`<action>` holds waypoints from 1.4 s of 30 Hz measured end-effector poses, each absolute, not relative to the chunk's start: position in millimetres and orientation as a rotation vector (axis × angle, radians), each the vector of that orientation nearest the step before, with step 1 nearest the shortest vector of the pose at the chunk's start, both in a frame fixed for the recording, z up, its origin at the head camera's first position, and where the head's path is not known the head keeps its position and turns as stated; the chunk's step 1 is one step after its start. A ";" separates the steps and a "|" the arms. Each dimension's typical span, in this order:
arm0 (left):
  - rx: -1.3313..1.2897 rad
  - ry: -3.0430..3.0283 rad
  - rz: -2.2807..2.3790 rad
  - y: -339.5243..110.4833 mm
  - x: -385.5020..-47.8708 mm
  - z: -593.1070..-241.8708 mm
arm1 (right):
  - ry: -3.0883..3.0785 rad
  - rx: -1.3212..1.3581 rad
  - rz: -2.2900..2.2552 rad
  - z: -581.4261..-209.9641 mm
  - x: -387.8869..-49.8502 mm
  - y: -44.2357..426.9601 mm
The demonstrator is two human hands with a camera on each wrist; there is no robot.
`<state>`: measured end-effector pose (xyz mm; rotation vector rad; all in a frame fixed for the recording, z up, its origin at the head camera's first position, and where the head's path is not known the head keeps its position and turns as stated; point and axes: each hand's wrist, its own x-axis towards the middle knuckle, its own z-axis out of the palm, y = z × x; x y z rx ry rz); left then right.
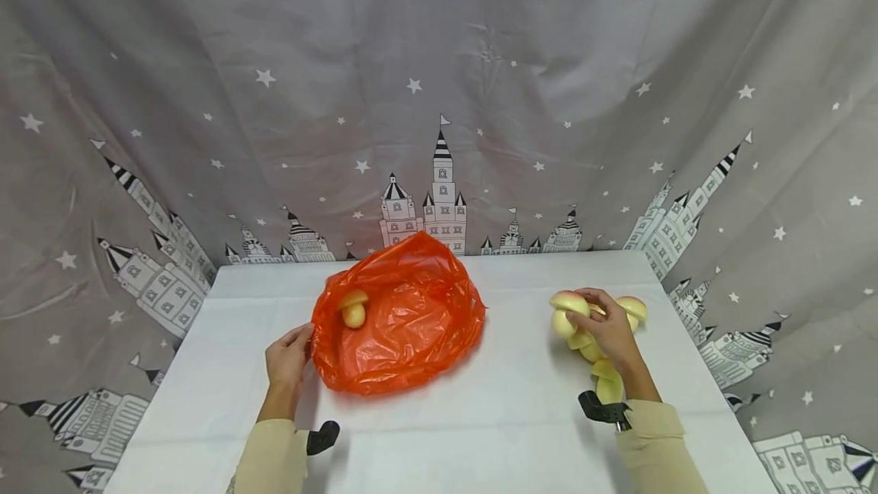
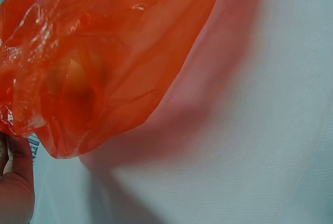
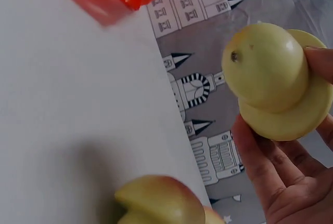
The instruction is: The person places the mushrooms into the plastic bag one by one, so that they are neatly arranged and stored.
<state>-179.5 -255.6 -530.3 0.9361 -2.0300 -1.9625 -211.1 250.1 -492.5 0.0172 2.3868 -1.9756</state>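
Note:
A red plastic bag (image 1: 411, 326) lies with its mouth spread wide, and a yellow toy mushroom (image 1: 354, 311) is inside near its left wall. My left hand (image 1: 286, 357) pinches the bag's left rim; the left wrist view catches only part of that hand (image 2: 15, 182) beside the thin film. On the right, my right hand (image 1: 609, 330) grips another toy mushroom (image 1: 566, 312) by its cap, raised above the table. The right wrist view shows its rounded pale stem (image 3: 266, 65) towards the camera, with thumb and fingers round the cap.
More toy mushrooms lie under and beside my right hand, including one with a reddish cap (image 1: 632, 306) and one near the wrist (image 1: 607, 381). A white cloth covers the table (image 1: 507, 425). Behind it hangs a grey curtain (image 1: 480, 97) printed with castles and stars.

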 end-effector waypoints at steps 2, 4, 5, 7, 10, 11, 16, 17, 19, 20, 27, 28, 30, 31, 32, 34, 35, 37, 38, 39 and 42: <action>0.932 -2.041 -1.956 -255.9 -180.0 -529.7 | 2.368 -0.008 -1.988 -492.3 -213.6 244.5; 0.925 -2.046 -1.953 -256.0 -180.5 -529.4 | 2.360 -0.026 -1.987 -493.1 -216.6 239.0; 0.923 -2.052 -1.949 -256.1 -180.7 -529.4 | 2.367 -0.031 -1.975 -493.8 -218.2 236.2; 0.923 -2.057 -1.944 -256.3 -181.0 -529.6 | 2.383 -0.034 -1.946 -494.6 -221.6 230.0; 0.930 -2.067 -1.931 -256.7 -181.0 -530.4 | 2.405 -0.032 -1.896 -494.3 -226.5 219.1; 0.935 -2.073 -1.928 -256.9 -181.1 -530.6 | 2.407 -0.034 -1.888 -493.7 -227.9 215.0; 0.922 -2.064 -1.940 -257.9 -181.4 -530.9 | 2.393 -0.129 -1.902 -486.7 -233.2 196.2; 0.922 -2.063 -1.942 -258.1 -181.4 -530.9 | 2.387 -0.155 -1.904 -482.9 -232.9 192.2; 0.918 -2.053 -1.942 -258.0 -181.1 -530.9 | 2.379 -0.201 -1.895 -475.3 -232.0 184.9; 0.918 -2.053 -1.944 -258.1 -181.2 -530.9 | 2.379 -0.217 -1.888 -472.0 -231.5 181.3; 0.921 -2.061 -1.936 -257.1 -180.3 -529.5 | 2.289 -0.275 -1.940 -481.4 -239.0 161.5; 0.922 -2.062 -1.936 -256.8 -179.7 -528.9 | 2.271 -0.291 -1.954 -485.9 -241.2 159.1; 0.923 -2.063 -1.937 -256.7 -178.7 -528.3 | 2.257 -0.321 -1.970 -494.7 -246.3 154.7; 0.924 -2.059 -1.940 -256.8 -178.3 -528.2 | 2.261 -0.335 -1.971 -500.0 -249.4 152.7; 0.926 -2.056 -1.940 -256.9 -177.9 -528.1 | 2.276 -0.356 -1.965 -501.9 -250.6 150.0; 0.924 -2.048 -1.943 -257.0 -177.4 -528.1 | 2.323 -0.401 -1.945 -503.8 -252.5 144.5; 0.922 -2.041 -1.945 -257.0 -177.3 -528.1 | 2.348 -0.418 -1.928 -504.1 -253.3 141.7; 0.915 -2.033 -1.946 -256.7 -177.3 -528.1 | 2.386 -0.461 -1.891 -503.7 -253.8 135.7; 0.911 -2.032 -1.946 -256.5 -177.4 -528.1 | 2.399 -0.474 -1.871 -502.9 -254.1 132.3; 0.907 -2.028 -1.951 -256.2 -177.6 -527.9 | 2.404 -0.486 -1.860 -502.1 -254.0 128.9; 0.902 -2.035 -1.952 -255.3 -177.8 -527.2 | 2.412 -0.506 -1.823 -500.0 -254.2 118.2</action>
